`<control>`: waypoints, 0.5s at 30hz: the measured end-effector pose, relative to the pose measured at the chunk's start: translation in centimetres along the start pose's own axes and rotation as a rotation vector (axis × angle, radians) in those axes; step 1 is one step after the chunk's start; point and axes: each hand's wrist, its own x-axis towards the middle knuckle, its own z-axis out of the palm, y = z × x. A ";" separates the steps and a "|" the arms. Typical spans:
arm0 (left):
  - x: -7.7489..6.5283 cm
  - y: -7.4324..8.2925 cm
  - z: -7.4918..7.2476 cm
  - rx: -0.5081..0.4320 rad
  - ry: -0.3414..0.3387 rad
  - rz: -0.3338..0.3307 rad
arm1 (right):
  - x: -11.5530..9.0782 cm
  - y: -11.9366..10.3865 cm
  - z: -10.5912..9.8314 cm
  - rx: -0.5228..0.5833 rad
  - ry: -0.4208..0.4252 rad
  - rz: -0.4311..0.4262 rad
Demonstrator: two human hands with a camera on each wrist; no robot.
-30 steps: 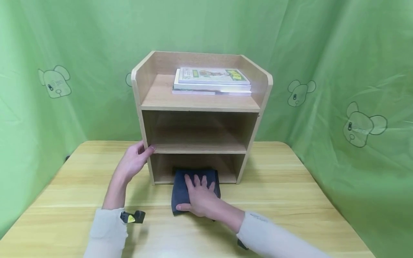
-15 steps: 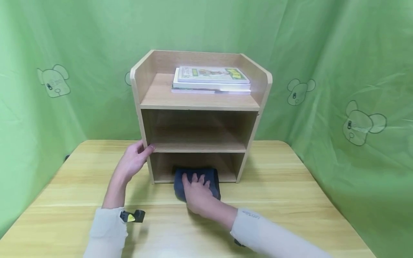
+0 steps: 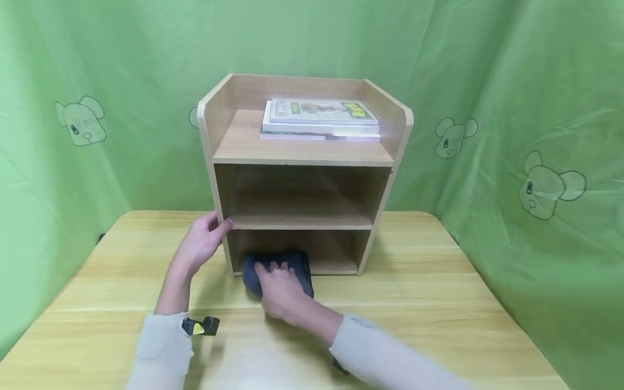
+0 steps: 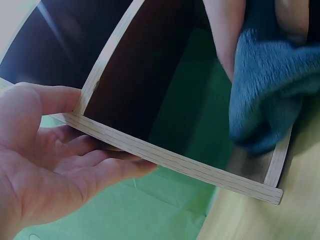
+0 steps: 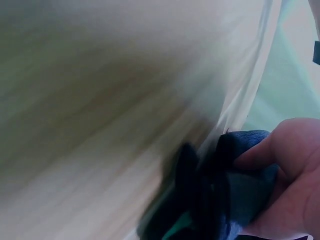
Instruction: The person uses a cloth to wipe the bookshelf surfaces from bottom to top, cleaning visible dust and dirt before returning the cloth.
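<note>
A small three-tier wooden shelf (image 3: 302, 161) stands on the table. My left hand (image 3: 201, 242) grips its left side panel (image 4: 172, 164), thumb on the inner side at the middle board and fingers along the outer face. My right hand (image 3: 281, 292) holds a folded dark blue cloth (image 3: 251, 277) at the lowest compartment, towards its left end. The cloth overlaps the front edge of the bottom board and hangs forward over it. In the right wrist view, the thumb presses the bunched cloth (image 5: 252, 192) against the fingers, which are mostly hidden.
A short stack of books (image 3: 319, 122) lies on the shelf's top tier. The light wooden table (image 3: 429, 303) extends to both sides and in front. A green curtain (image 3: 487, 81) with mouse drawings hangs behind and at the sides.
My right hand has moved left along the bottom board with the cloth. The cloth's front part has drawn up and bunched, and the spread fingers have curled in. My left hand has stayed put.
</note>
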 end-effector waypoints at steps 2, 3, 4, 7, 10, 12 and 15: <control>0.0 0.1 0.0 -0.002 -0.003 0.004 | 0.2 -0.8 0.0 0.009 -0.032 0.032; 0.0 0.1 0.0 -0.006 -0.005 0.004 | 0.3 -1.2 0.0 0.008 -0.047 0.050; 0.0 0.1 0.0 -0.015 -0.008 0.004 | 0.4 -1.6 0.0 0.013 -0.063 0.069; 0.0 0.1 0.1 -0.042 -0.015 0.003 | 0.7 -2.5 0.1 0.021 -0.081 0.092; -0.1 0.1 0.1 -0.059 -0.020 -0.002 | 1.0 -3.1 0.1 0.018 -0.080 0.087; -0.1 0.1 0.1 -0.058 -0.019 -0.006 | 1.2 -3.1 0.1 0.023 -0.069 0.078; -0.1 0.1 0.0 -0.056 -0.020 -0.007 | 1.3 -2.9 -0.3 0.104 -0.031 0.067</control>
